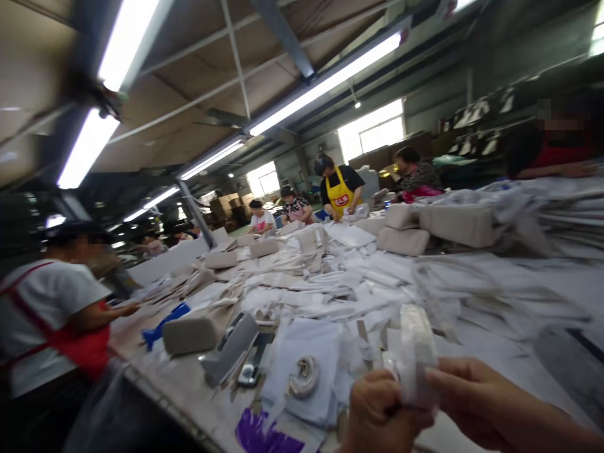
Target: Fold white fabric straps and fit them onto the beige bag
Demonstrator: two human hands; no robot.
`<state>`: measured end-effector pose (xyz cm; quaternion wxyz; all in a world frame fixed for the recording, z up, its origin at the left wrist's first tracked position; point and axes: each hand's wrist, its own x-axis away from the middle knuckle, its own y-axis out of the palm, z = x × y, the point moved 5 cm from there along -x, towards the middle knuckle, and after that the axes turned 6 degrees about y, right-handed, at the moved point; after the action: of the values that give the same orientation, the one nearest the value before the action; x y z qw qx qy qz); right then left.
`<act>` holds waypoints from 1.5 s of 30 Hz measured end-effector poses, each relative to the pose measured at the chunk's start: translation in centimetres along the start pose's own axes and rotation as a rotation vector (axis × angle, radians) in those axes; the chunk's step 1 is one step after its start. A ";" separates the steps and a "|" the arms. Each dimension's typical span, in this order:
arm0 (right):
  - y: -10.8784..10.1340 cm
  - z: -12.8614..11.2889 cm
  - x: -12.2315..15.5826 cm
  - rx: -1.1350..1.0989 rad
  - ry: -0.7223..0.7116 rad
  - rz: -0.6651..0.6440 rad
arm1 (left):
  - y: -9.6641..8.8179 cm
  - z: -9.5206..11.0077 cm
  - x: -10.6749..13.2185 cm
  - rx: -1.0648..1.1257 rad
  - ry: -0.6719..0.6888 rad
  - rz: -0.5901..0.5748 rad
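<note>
Low at the right of the view, I hold a whitish, translucent roll (416, 352) that looks like tape, raised above the table. My left hand (382, 409) is closed around its lower left side. From the right, my right hand (476, 396) pinches the roll with the thumb on its face. Blur hides the finer detail of the roll. Just left of my hands lies a stack of white sheets (306, 340), with a small coiled whitish strip (304, 376) on top.
White and beige pieces (321, 277) cover the long table. Beige padded blocks (455, 225) stand at the right. Nearer lie a phone (255, 360), a grey box-like object (231, 349), a blue tool (164, 326) and purple material (267, 434). Several people work around the table, one (56, 308) at left.
</note>
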<state>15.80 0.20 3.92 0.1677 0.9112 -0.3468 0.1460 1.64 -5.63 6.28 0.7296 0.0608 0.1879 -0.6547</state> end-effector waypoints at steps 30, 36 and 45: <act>-1.5 -0.1 -2.3 -0.190 -0.108 0.222 | 2.1 -5.0 -1.7 -0.327 0.085 0.027; -1.7 -0.7 -2.3 0.019 -0.328 0.305 | 1.5 -5.5 -3.1 -0.103 -0.257 -0.216; -1.0 -1.5 -1.1 0.720 -0.517 0.385 | 2.6 -4.6 -5.2 0.179 -0.484 -0.076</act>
<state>15.52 2.13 4.65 -0.2803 0.8369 -0.4671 0.0537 2.95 1.08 3.50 0.7199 -0.0405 -0.0489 -0.6912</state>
